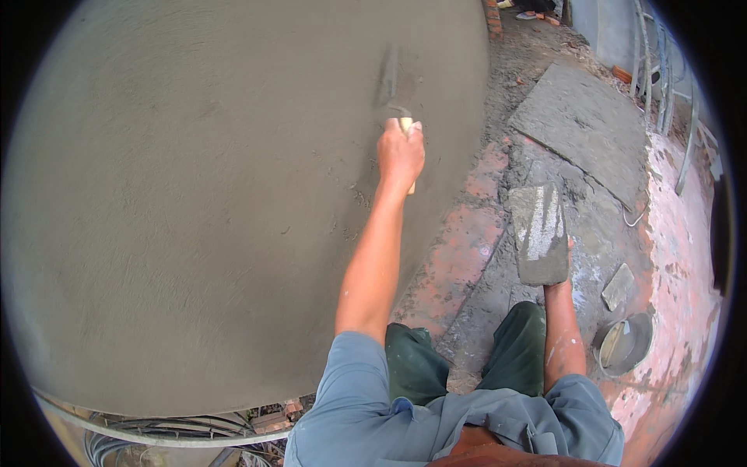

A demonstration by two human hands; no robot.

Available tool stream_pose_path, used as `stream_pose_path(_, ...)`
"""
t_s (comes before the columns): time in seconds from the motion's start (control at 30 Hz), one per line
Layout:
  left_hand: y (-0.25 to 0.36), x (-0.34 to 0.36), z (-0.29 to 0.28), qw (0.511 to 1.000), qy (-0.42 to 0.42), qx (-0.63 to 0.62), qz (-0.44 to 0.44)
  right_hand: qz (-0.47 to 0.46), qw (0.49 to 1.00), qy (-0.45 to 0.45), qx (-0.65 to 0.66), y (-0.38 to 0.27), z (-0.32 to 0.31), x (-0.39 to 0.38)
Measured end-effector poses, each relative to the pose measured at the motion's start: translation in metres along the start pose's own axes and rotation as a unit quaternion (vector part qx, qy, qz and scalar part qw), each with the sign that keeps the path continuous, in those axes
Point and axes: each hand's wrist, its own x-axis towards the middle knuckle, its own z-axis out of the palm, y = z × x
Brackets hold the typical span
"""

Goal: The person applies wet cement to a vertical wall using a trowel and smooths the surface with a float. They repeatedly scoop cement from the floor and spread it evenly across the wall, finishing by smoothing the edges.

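My left hand [401, 156] grips the pale wooden handle of a trowel [389, 78], whose grey blade lies against the large smooth grey cement surface [194, 194] filling the left half of the view. My right hand [569, 253], mostly hidden, holds a rectangular mortar-caked board or float [538, 229], with whitish streaks on its face, out to the right of the cement surface above my knee. Faint marks and small rough specks show in the cement beside my left hand and forearm.
A grey slab [580, 124] lies on the mottled pink ledge [661, 296], near a round pan [622, 342] and a small flat piece [618, 288]. Bent pipes [668, 86] stand at top right. Coiled cables [171, 432] and bricks lie below the cement's lower edge. Someone's foot [525, 15] shows far off.
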Motion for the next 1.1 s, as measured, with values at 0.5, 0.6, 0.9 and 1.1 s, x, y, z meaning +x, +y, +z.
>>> stream_pose_path(0.5,0.04,-0.108,-0.219,0.943,0.111,-0.308,-0.065,-0.011,0.998,-0.063,-0.028,0.0,0.032,0.011)
stream_pose_path(0.6,0.052,-0.142,-0.228,0.939,0.139,-0.302,-0.087,-0.012,0.996,-0.065,-0.062,-0.002,0.067,0.0)
stream_pose_path(0.9,-0.004,-0.269,-0.133,0.963,-0.191,-0.021,-0.187,-0.282,0.879,-0.223,-0.314,0.048,0.306,0.01)
stream_pose_path(1.1,-0.006,-0.301,-0.122,0.893,-0.421,0.025,-0.158,-0.585,0.647,-0.273,-0.406,0.14,0.427,0.026)
